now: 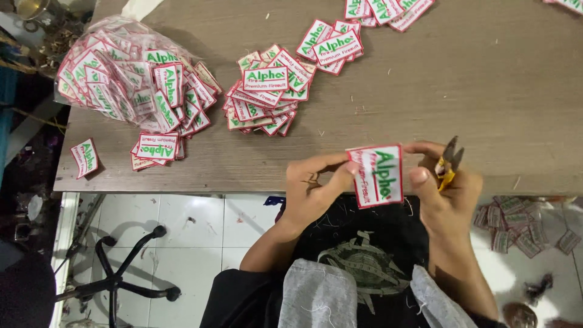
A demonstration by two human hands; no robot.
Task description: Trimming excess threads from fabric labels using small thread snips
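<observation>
Both hands hold one embroidered patch [376, 175], white with a red border and green lettering, just above the person's lap at the near edge of the table [425, 91]. The left hand [313, 185] pinches the patch's left edge between thumb and fingers. The right hand [446, 188] presses its thumb on the patch's right edge while its fingers also clasp small yellow-handled snips [448, 163], blades pointing away from the body. The patch looks light, thin and cloth-soft yet stiffened by stitching, so it should flex without creasing; the bordered edges seem the surest place to grip it. Beyond the left hand lies a loose pile of patches [264, 91], and farther left a clear bag of patches [121, 76]. Below the right hand, more patches [516, 228] are scattered on the floor.
</observation>
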